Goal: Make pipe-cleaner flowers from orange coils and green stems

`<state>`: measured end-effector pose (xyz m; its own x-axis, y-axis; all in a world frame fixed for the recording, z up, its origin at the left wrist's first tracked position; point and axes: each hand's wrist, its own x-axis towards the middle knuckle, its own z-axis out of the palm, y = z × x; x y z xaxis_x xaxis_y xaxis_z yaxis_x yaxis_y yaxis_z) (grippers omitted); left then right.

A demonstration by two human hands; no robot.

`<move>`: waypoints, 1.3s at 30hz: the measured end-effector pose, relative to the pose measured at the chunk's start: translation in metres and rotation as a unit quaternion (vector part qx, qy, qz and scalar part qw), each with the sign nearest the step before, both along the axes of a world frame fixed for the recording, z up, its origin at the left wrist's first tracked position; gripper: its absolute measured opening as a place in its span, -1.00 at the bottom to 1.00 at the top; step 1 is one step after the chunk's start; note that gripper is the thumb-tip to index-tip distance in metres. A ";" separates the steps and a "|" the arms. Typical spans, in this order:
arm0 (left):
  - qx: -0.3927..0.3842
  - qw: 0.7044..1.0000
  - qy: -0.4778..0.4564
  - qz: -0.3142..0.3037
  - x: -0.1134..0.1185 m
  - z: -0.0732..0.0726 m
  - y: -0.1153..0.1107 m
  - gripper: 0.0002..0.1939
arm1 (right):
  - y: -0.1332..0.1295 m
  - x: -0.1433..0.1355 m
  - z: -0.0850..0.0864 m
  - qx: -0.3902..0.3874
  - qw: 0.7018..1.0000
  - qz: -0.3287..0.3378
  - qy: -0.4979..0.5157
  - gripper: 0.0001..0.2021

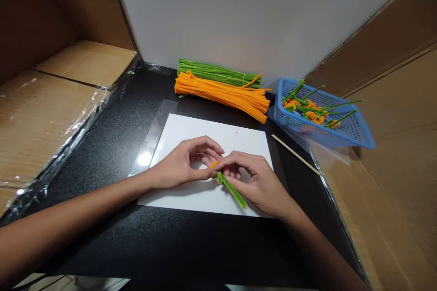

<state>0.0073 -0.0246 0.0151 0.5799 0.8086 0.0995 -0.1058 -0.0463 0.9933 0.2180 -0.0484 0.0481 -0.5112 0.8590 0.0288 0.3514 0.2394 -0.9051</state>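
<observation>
Over a white sheet of paper (pixel 191 132), my two hands meet around a small pipe-cleaner flower (pixel 235 193). Its green stem slants down to the right, and a bit of orange shows between the fingertips. My left hand (pixel 191 161) pinches the orange end with thumb and fingers. From the other side, my right hand (pixel 256 177) closes its fingertips on the flower near the top of the green stem. Most of the orange head is hidden by the fingers.
Behind the paper lie a bundle of orange pipe cleaners (pixel 221 93) and a green bundle (pixel 215 70). At the right, a blue basket (pixel 355 134) holds several orange flowers with green stems. A thin wooden stick (pixel 295 153) lies beside the paper. Cardboard walls (pixel 403 100) flank the black table (pixel 112 132).
</observation>
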 end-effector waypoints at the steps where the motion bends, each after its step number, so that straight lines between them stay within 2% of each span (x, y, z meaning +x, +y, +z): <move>1: -0.011 1.000 -0.004 -0.010 0.000 0.000 0.000 -0.66 | 0.000 0.000 0.000 0.007 1.000 0.000 -0.004 -0.89; 6: -0.062 0.997 -0.023 -0.043 -0.001 -0.001 0.002 -0.67 | 0.000 0.000 0.000 0.006 1.000 -0.012 -0.014 -0.97; 9: -0.105 0.992 -0.036 -0.061 -0.001 -0.002 0.002 -0.62 | 0.000 0.001 -0.001 0.008 1.000 -0.003 -0.015 -0.88; 12: -0.125 0.988 -0.035 -0.078 -0.001 -0.001 0.002 -0.60 | 0.000 0.001 -0.001 0.019 1.000 0.008 -0.016 -0.95; 16: -0.147 0.984 -0.033 -0.093 -0.001 0.002 0.002 -0.63 | 0.000 0.001 -0.001 -0.013 1.000 0.000 -0.001 -0.92; 18: -0.169 0.980 -0.036 -0.100 -0.002 0.002 0.002 -0.59 | 0.000 0.000 0.000 -0.006 1.000 0.008 -0.005 -0.84; 20: -0.185 0.976 -0.037 -0.109 -0.003 0.001 0.002 -0.54 | 0.000 0.000 0.000 0.013 1.000 0.025 -0.012 -0.86; 26: -0.173 0.974 -0.009 -0.145 -0.004 0.001 0.004 -0.54 | 0.000 0.000 0.000 -0.033 0.998 0.047 -0.020 -0.93; 34: -0.171 0.962 0.017 -0.212 -0.005 0.008 0.001 -0.50 | -0.001 0.000 -0.002 -0.011 0.985 0.166 -0.049 -0.84; 36: -0.178 0.959 0.016 -0.219 -0.005 0.009 0.001 -0.51 | -0.001 0.000 -0.004 -0.021 0.985 0.163 -0.047 -0.85; 39: -0.177 0.959 0.011 -0.220 -0.005 0.010 0.002 -0.50 | -0.003 -0.001 -0.008 -0.059 0.991 0.120 -0.030 -0.94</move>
<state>0.0018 -0.0231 0.0249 0.8721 0.4654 -0.1514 -0.0174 0.3386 0.9408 0.2169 -0.0517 0.0406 -0.6985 0.7083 -0.1020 0.3515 0.2154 -0.9111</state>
